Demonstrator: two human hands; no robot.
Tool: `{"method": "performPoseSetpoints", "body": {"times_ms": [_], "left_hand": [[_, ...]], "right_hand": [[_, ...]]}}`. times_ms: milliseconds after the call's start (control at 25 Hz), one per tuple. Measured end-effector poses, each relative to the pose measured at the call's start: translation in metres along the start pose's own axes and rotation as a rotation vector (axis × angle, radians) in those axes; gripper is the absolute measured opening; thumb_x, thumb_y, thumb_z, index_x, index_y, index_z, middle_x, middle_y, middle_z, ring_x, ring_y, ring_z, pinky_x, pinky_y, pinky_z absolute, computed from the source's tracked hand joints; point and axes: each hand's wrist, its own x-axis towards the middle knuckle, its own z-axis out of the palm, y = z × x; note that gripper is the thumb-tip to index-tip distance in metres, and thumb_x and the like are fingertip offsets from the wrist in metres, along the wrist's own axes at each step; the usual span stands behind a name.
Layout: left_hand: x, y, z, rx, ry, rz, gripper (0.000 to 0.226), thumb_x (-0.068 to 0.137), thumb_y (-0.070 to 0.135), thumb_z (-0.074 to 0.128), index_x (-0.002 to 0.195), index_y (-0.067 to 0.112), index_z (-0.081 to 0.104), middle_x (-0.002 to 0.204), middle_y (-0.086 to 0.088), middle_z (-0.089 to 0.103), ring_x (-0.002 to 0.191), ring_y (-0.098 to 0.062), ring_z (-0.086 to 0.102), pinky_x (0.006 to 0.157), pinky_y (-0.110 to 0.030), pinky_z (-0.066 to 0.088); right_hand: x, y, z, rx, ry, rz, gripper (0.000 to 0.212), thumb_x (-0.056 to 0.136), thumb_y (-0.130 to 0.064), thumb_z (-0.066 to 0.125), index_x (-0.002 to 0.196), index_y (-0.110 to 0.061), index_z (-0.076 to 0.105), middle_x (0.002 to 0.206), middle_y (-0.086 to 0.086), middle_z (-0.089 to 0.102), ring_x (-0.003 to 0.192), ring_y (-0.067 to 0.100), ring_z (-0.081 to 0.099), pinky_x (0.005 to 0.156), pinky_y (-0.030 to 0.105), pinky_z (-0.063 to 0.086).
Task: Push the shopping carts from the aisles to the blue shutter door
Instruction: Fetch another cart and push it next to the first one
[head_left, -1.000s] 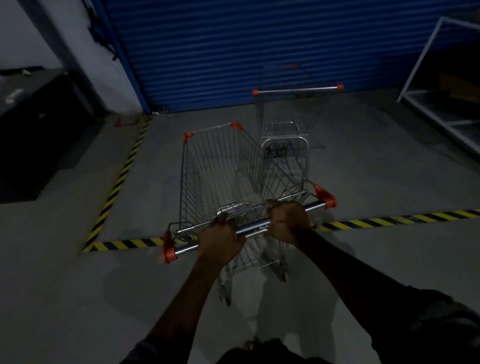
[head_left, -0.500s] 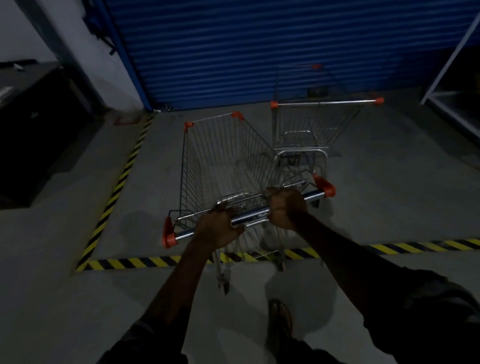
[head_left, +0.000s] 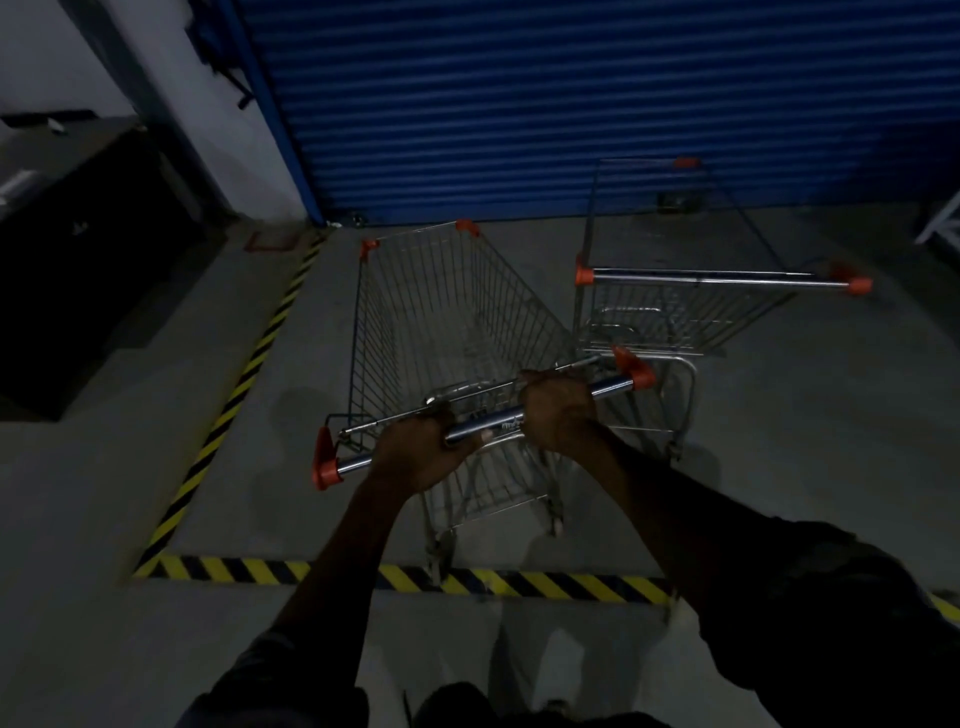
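Left hand (head_left: 421, 449) and right hand (head_left: 558, 410) grasp cart handle (head_left: 496, 422); I'd steer left of parked cart (head_left: 675, 312), square to door (head_left: 571, 104).

Dim, underexposed wide-angle view, soft blur and bowed edges, faint floor shadows

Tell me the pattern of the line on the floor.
The floor line has yellow and black diagonal stripes; the head view shows it.
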Motion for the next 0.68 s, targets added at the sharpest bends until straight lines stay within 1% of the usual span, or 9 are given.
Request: {"method": "performPoseSetpoints", "body": {"times_ms": [120,240,320,400,480,520,600,640,680], "left_hand": [[0.045,-0.019,0.006,-0.039,-0.010,0.000,0.071,0.086,0.084,0.032,0.083,0.022,0.066,0.078,0.001,0.071,0.075,-0.023,0.071,0.061,-0.029,0.044],[0.085,-0.048,0.015,-0.041,0.017,0.031,0.065,0.088,0.080,0.034,0.082,0.023,0.065,0.076,0.000,0.071,0.074,-0.023,0.071,0.061,-0.029,0.044],[0.113,-0.073,0.020,-0.054,0.059,0.081,0.057,0.091,0.074,0.042,0.079,0.023,0.065,0.072,0.000,0.070,0.068,-0.024,0.071,0.058,-0.028,0.043],[0.140,-0.099,0.025,-0.064,0.056,0.097,0.056,0.091,0.075,0.042,0.082,0.024,0.066,0.071,0.001,0.069,0.067,-0.022,0.070,0.057,-0.026,0.041],[0.169,-0.129,0.029,-0.079,0.000,0.064,0.063,0.089,0.080,0.036,0.090,0.026,0.067,0.078,0.002,0.071,0.074,-0.021,0.070,0.061,-0.027,0.042],[0.182,-0.142,0.032,-0.079,-0.014,0.056,0.064,0.089,0.081,0.035,0.092,0.026,0.067,0.081,0.002,0.071,0.077,-0.022,0.071,0.062,-0.027,0.043],[0.208,-0.162,0.036,-0.087,0.020,0.068,0.058,0.091,0.078,0.043,0.090,0.025,0.067,0.080,0.001,0.072,0.076,-0.023,0.071,0.061,-0.026,0.040],[0.222,-0.173,0.039,-0.088,0.043,0.075,0.054,0.092,0.075,0.048,0.089,0.024,0.068,0.079,0.001,0.071,0.075,-0.023,0.071,0.061,-0.026,0.039],[0.235,-0.182,0.042,-0.095,0.043,0.080,0.051,0.094,0.072,0.049,0.089,0.025,0.068,0.080,0.002,0.071,0.076,-0.023,0.070,0.062,-0.026,0.040]], "right_hand": [[0.048,0.008,-0.002,0.001,0.028,-0.007,0.037,0.086,-0.027,0.060,0.122,-0.021,0.068,0.127,-0.004,0.067,0.116,0.023,0.064,0.110,0.037,0.038],[0.095,0.012,0.001,0.005,0.061,-0.033,0.034,0.091,-0.027,0.049,0.118,-0.017,0.068,0.122,0.000,0.068,0.113,0.027,0.062,0.108,0.041,0.037],[0.131,0.009,0.002,0.002,0.093,-0.039,0.039,0.094,-0.025,0.039,0.109,-0.008,0.071,0.104,0.010,0.071,0.100,0.035,0.066,0.099,0.046,0.045],[0.161,0.001,0.004,-0.054,0.103,0.027,0.032,0.090,-0.022,0.045,0.087,-0.012,0.075,0.082,0.005,0.072,0.077,0.028,0.070,0.082,0.039,0.054],[0.196,-0.005,-0.001,0.001,0.092,0.010,0.012,0.074,-0.027,0.064,0.070,-0.017,0.069,0.073,0.000,0.070,0.065,0.024,0.069,0.072,0.035,0.054],[0.211,-0.009,-0.008,0.007,0.092,-0.001,0.011,0.065,-0.027,0.072,0.066,-0.018,0.066,0.069,0.000,0.067,0.061,0.024,0.068,0.069,0.033,0.053],[0.242,-0.015,-0.021,0.001,0.077,0.037,0.014,0.066,-0.026,0.077,0.074,-0.019,0.069,0.077,0.001,0.068,0.068,0.025,0.069,0.071,0.033,0.052],[0.256,-0.018,-0.027,0.009,0.010,0.049,0.013,0.076,-0.025,0.071,0.088,-0.019,0.070,0.091,0.002,0.070,0.082,0.027,0.070,0.079,0.035,0.052],[0.271,-0.018,-0.026,-0.046,0.025,0.033,0.016,0.085,-0.025,0.062,0.099,-0.020,0.068,0.106,0.002,0.069,0.096,0.029,0.068,0.088,0.038,0.049]]}}
